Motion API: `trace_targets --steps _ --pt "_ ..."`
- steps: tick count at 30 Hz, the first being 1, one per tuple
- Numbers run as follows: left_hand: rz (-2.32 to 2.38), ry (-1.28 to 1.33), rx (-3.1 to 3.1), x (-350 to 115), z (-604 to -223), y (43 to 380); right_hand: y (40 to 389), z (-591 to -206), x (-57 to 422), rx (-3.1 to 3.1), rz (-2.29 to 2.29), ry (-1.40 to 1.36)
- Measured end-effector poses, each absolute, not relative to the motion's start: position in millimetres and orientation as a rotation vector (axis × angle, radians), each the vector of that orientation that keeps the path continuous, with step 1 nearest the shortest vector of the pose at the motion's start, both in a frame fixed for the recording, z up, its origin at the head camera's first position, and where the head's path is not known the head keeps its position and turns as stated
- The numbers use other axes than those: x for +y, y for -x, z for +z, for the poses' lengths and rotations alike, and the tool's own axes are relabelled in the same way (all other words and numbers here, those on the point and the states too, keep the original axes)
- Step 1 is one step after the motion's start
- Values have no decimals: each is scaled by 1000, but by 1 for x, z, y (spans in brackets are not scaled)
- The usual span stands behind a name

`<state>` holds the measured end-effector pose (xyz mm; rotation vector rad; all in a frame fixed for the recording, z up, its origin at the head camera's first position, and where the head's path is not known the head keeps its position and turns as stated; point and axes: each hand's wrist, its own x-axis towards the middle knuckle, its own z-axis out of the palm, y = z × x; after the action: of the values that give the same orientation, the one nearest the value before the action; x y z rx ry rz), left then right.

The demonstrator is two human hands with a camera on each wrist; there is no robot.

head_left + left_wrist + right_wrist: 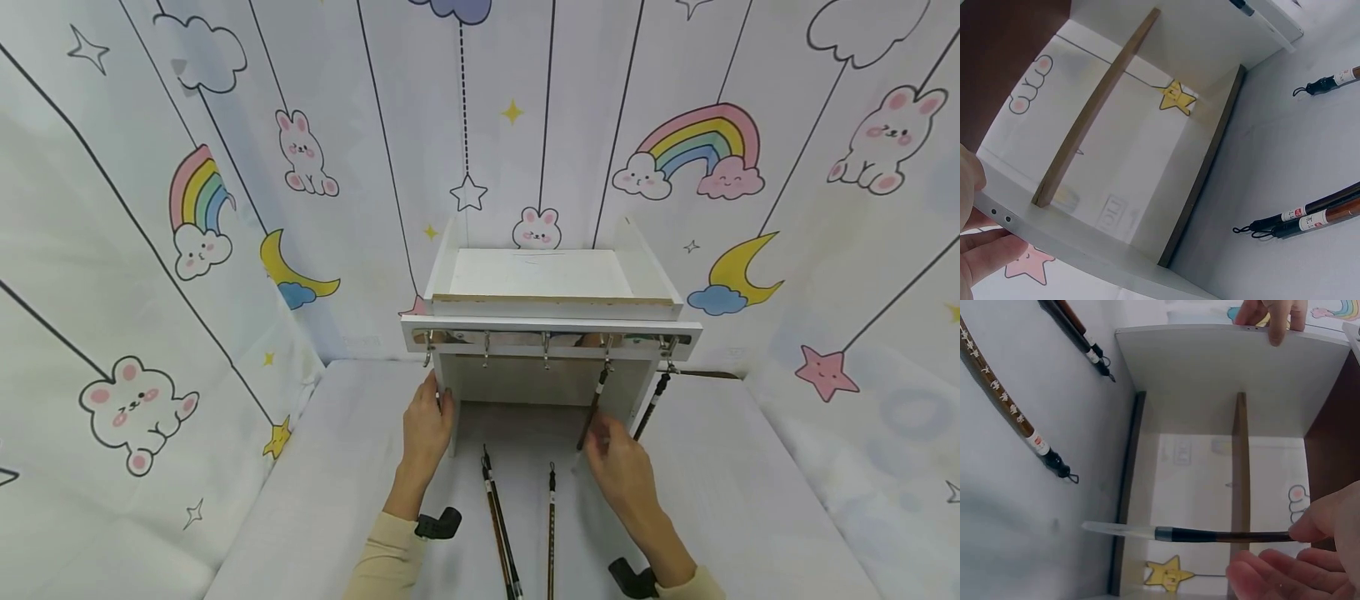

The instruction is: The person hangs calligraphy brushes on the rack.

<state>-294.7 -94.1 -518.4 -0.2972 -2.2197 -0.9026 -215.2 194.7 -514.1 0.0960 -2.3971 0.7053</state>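
Observation:
A white rack (551, 327) carries a row of metal hooks along its front strip. My left hand (427, 423) grips the edge of its left side panel (1091, 244), with digits on both faces. From a hook on the right hangs a brown-handled writing brush (592, 410), its pale tip downward. My right hand (624, 467) is beside this brush; in the right wrist view the thumb (1325, 515) touches the handle while the other fingers are apart from it. Another brush (651, 406) hangs from the rightmost hook, partly hidden behind that hand.
A single brush (552, 521) lies on the white tabletop (315, 517), its loop toward the rack. Left of it, two brushes (500, 529) lie close together. An open-topped tray (540, 273) forms the rack's upper part. A cartoon-printed backdrop (465, 108) stands behind.

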Motion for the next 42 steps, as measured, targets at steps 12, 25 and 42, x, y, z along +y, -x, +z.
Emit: trace_targets --steps 12,25,42 --pt "-901 299 -2225 -95 -518 295 195 -519 187 -2607 771 15" --pt "-916 293 -2229 -94 -517 295 187 -532 172 -2862 1027 63" --pt "-915 288 -2227 -94 -515 296 182 -575 168 -3090 1307 1"
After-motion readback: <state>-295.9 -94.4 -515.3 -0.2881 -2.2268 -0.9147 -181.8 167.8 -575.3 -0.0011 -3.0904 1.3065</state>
